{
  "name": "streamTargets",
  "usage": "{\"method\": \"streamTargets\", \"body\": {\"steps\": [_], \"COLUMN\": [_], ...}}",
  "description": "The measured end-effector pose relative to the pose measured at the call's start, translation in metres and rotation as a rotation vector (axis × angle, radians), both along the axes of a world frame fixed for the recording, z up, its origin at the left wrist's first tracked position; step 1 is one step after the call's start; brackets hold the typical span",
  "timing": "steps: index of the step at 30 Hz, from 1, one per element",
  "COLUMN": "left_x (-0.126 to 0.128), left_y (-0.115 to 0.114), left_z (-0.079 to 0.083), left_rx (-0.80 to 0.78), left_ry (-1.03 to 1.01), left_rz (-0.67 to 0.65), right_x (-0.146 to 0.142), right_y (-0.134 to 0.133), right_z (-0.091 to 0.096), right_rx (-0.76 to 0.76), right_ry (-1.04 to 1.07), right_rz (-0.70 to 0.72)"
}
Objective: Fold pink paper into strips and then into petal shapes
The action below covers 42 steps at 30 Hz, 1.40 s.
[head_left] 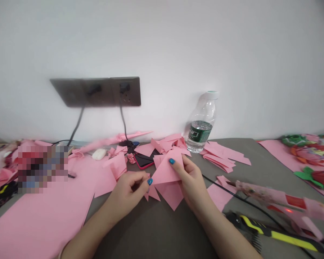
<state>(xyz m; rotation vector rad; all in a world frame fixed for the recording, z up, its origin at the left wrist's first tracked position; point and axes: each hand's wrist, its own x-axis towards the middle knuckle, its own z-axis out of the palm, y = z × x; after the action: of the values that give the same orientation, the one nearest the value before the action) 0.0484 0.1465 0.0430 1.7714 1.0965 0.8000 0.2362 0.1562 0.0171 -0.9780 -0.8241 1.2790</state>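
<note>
My right hand (193,180) pinches a folded piece of pink paper (166,171), thumb on top and fingers behind. The paper has a slanted upper layer, and a pointed corner hangs below it. My left hand (131,190) is just to the left, its fingers curled and its thumb tip against the index finger. Whatever those fingertips hold, if anything, is hidden. Pointed pink paper scraps (153,194) show beside and below the left thumb. Behind both hands lies a dark phone with a pink edge (144,162), partly covered by paper.
A glue gun (280,198) with a glowing red light and a yellow-black tool (283,237) lie right, with a black cable running between. A water bottle (201,124) stands by the wall. Large pink sheets (51,212) are left; paper flowers (310,151) far right.
</note>
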Motion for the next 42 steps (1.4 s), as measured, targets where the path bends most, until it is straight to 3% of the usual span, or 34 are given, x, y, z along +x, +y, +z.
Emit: {"method": "streamTargets", "body": {"steps": [6, 12, 19, 23, 28, 37, 42], "left_x": [-0.001, 0.001, 0.001, 0.001, 0.002, -0.002, -0.002], "left_y": [0.0, 0.0, 0.0, 0.0, 0.001, 0.001, 0.001], "left_z": [-0.003, -0.004, -0.004, -0.004, -0.004, -0.004, -0.004], "left_rx": [-0.035, -0.093, -0.066, -0.03, -0.04, 0.019, 0.016], "left_ry": [-0.12, -0.127, -0.288, -0.325, -0.287, -0.218, -0.351], "left_rz": [0.123, -0.003, 0.19, 0.191, 0.213, 0.193, 0.148], "right_x": [-0.009, -0.012, -0.011, -0.008, -0.006, -0.004, -0.002], "right_y": [-0.001, -0.004, -0.011, -0.01, -0.008, -0.008, -0.007], "right_z": [0.001, -0.003, 0.006, 0.008, 0.008, 0.011, 0.01], "right_rx": [-0.002, -0.036, 0.113, 0.239, 0.283, 0.332, 0.342], "right_ry": [0.134, -0.013, -0.166, -0.282, -0.375, -0.418, -0.321], "right_rz": [0.187, 0.223, 0.433, 0.41, 0.385, 0.277, 0.252]}}
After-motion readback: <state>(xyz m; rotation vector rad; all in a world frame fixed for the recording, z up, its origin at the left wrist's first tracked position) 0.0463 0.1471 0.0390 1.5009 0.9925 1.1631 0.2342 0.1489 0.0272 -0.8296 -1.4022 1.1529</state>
